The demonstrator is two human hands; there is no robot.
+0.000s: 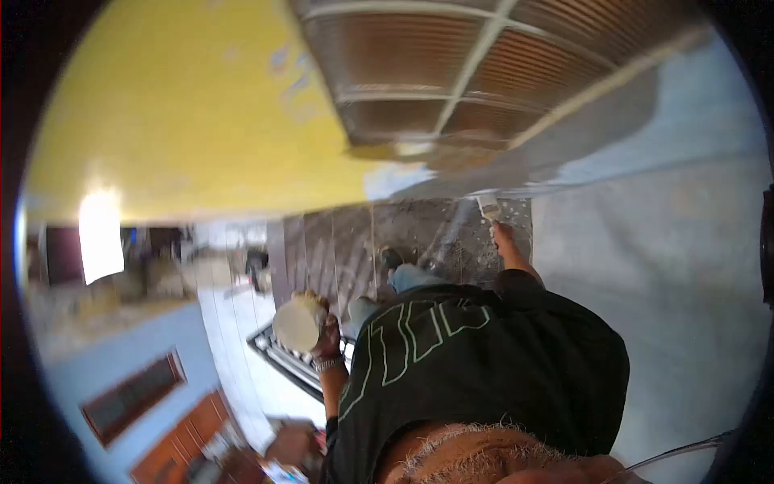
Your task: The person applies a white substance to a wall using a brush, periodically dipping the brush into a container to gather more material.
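Observation:
My right hand (502,239) is wrapped around the handle of a flat paintbrush (488,206). The brush's pale tip is right at the lower part of the wall, where a grey patch (548,165) spreads over light blue paint. In my left hand (327,337) is a round, cream-coloured tub (297,325), held at its side, away from the wall. Yellowish smears show at the tub's edge, and its contents are not distinct.
A window with ribbed panes (395,52) and pale bars is set in the wall. Yellow wall (201,105) lies to its left. Dark, spattered sheeting (347,242) covers floor by my feet. A black metal frame (282,367) lies at left, before a wooden door (181,440).

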